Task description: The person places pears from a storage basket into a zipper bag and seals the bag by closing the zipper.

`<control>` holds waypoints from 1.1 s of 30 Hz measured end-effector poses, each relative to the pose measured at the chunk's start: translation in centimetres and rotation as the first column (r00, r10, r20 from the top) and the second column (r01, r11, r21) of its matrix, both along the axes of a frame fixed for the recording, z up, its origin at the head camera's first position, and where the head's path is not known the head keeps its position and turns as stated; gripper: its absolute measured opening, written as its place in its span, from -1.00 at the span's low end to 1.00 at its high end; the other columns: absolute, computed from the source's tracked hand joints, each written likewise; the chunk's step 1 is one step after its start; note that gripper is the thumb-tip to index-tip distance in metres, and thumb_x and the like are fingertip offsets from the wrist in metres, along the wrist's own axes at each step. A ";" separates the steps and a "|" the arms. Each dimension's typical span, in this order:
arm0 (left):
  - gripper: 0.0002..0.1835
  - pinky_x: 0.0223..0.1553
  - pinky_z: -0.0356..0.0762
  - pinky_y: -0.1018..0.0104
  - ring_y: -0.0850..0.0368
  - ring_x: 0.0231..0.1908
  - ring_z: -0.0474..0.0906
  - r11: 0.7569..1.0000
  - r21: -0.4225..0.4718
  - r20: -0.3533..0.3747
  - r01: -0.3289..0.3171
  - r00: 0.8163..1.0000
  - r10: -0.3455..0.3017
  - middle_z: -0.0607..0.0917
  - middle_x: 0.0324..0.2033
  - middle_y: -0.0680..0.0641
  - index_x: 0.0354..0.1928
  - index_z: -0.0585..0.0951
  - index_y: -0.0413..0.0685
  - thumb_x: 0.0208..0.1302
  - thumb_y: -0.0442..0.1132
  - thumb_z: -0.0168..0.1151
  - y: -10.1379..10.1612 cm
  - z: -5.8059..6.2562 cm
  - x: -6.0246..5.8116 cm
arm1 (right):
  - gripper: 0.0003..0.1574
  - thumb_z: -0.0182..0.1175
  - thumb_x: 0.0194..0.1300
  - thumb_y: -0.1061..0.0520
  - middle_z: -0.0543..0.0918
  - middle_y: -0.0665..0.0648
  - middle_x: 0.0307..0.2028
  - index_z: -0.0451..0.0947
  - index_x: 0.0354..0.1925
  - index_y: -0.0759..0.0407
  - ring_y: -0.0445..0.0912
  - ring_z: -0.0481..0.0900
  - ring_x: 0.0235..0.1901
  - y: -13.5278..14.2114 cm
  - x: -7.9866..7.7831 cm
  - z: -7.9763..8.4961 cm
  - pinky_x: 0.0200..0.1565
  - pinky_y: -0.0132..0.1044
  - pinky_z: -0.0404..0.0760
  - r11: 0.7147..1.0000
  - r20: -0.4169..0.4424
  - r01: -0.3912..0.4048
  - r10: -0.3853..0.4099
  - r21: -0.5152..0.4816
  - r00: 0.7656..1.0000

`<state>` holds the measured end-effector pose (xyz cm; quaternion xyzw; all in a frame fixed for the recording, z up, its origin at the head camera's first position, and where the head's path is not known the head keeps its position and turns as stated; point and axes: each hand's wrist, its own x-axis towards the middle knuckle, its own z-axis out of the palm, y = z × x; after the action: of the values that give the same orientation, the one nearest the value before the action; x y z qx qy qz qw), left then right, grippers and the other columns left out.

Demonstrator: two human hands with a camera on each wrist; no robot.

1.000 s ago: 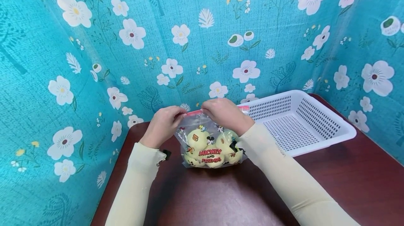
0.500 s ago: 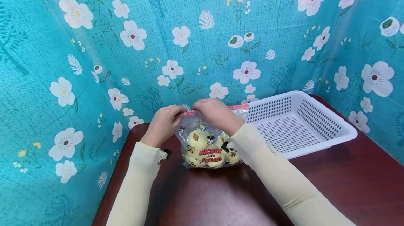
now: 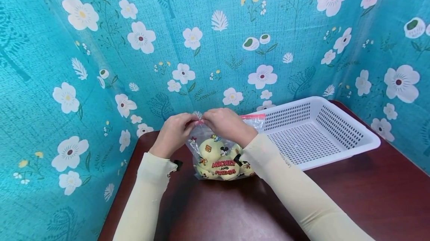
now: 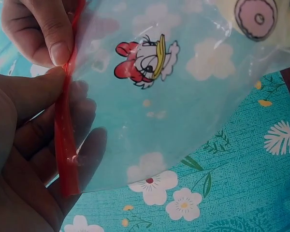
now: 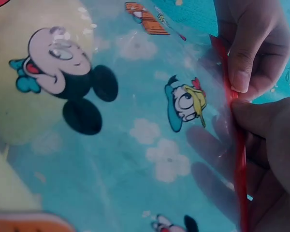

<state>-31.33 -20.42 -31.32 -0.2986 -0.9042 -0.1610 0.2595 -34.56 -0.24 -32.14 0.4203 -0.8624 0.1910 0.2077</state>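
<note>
A clear zip bag [image 3: 224, 163] printed with cartoon characters and red lettering stands on the table, with several pale yellow-green round things [image 3: 210, 149] inside; their kind cannot be told. My left hand [image 3: 174, 133] pinches the red zip strip [image 4: 66, 145] near the bag's left top corner, thumb on the near side and fingers behind. Right beside it, my right hand [image 3: 226, 123] pinches the same strip [image 5: 239, 159] between thumb and fingers. Both thumbs almost touch in the wrist views. The strip's right part shows past my right hand, which hides its middle.
A white perforated plastic basket [image 3: 364, 144] stands at the right, behind and beside the bag. The dark red-brown table [image 3: 228, 211] meets a blue flowered cloth [image 3: 215, 54] at the back and sides.
My right hand has slid left along the red zip strip until it meets my left hand. The left hand has stayed at the corner, and the bag has barely moved.
</note>
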 end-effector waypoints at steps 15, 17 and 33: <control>-0.86 -0.30 0.63 0.28 0.15 -0.38 0.60 1.000 0.000 0.017 -0.008 1.000 0.008 0.71 -0.31 -0.02 -0.18 0.72 -0.08 0.23 -0.24 0.37 -0.4 -0.5 0.5 | -0.78 0.10 0.47 0.09 0.68 -0.02 -0.28 0.67 -0.13 0.10 -0.16 0.63 -0.29 0.5 0.1 -0.9 -0.20 -0.28 0.62 0.999 -0.042 -0.033 0.033 -0.008 0.999; -0.86 -0.28 0.64 0.26 0.13 -0.36 0.61 1.000 0.000 0.018 -0.013 1.000 0.013 0.71 -0.30 -0.02 -0.18 0.72 -0.08 0.23 -0.23 0.37 -0.5 -0.5 0.6 | -0.79 0.11 0.46 0.10 0.68 -0.01 -0.26 0.67 -0.13 0.11 -0.14 0.64 -0.27 0.5 0.2 -0.9 -0.17 -0.27 0.62 0.999 -0.045 -0.035 0.035 -0.008 0.998; -0.84 -0.18 0.64 0.19 0.10 -0.27 0.63 0.999 -0.001 0.031 -0.033 0.999 0.033 0.72 -0.25 -0.03 -0.14 0.72 -0.08 0.25 -0.26 0.36 -1.4 -0.8 1.0 | -0.78 0.12 0.46 0.10 0.71 0.03 -0.19 0.67 -0.12 0.12 -0.09 0.65 -0.15 0.6 0.3 -0.9 -0.05 -0.19 0.59 0.999 -0.038 -0.030 0.031 0.015 0.999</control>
<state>-30.29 -21.78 -32.10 -0.2814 -0.9130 -0.1610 0.2478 -34.28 0.36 -33.03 0.4385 -0.8530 0.1799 0.2184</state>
